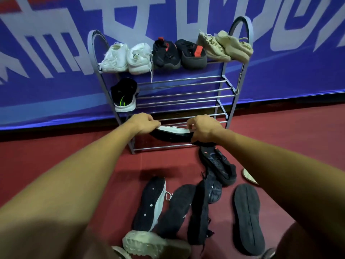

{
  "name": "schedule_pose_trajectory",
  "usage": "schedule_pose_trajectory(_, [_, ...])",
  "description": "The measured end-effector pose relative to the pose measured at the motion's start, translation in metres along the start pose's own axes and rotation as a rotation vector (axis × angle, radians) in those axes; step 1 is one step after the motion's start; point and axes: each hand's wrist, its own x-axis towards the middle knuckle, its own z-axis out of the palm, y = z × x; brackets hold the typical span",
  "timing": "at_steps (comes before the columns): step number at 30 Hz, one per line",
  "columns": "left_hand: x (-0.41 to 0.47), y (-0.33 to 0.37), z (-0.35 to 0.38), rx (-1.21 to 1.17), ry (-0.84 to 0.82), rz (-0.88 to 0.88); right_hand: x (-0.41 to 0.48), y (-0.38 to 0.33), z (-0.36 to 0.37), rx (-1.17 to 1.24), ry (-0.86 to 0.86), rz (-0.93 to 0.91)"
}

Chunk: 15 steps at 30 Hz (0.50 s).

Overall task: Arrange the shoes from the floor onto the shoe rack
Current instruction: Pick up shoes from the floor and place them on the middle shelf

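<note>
A grey metal shoe rack (226, 85) stands against the blue banner wall. Its top shelf carries a white pair (127, 57), a black-and-red pair (177, 52) and a beige pair (225, 46). One black shoe with a green stripe and white sole (124, 95) sits at the left of the second shelf. I hold a black shoe with a white sole (172, 134) in front of the lower shelves: my left hand (144, 122) grips one end and my right hand (202, 128) grips the other.
Several dark shoes (248, 215) lie scattered on the red floor below my arms, some sole up. A pale-soled shoe (149, 243) lies at the bottom edge. The blue banner (56, 86) hangs right behind the rack.
</note>
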Motion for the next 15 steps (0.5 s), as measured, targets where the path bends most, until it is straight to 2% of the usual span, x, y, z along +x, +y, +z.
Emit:
schedule_pose_trajectory(2, [0.002,-0.015,-0.003,-0.085,-0.063,-0.06,0.007,-0.002,-0.003,-0.007,0.04,-0.019])
schedule_pose_trajectory(6, [0.002,-0.031,-0.006,-0.469,-0.224,-0.222,0.015,-0.009,-0.005,-0.007,0.213,-0.092])
schedule_pose_trajectory(10, [0.007,-0.038,-0.01,-0.698,-0.275,-0.317,0.02,-0.017,-0.002,-0.012,0.367,-0.135])
schedule_pose_trajectory(15, [0.008,-0.039,-0.017,-1.073,-0.447,-0.396,0.034,-0.028,-0.002,-0.056,0.47,-0.046])
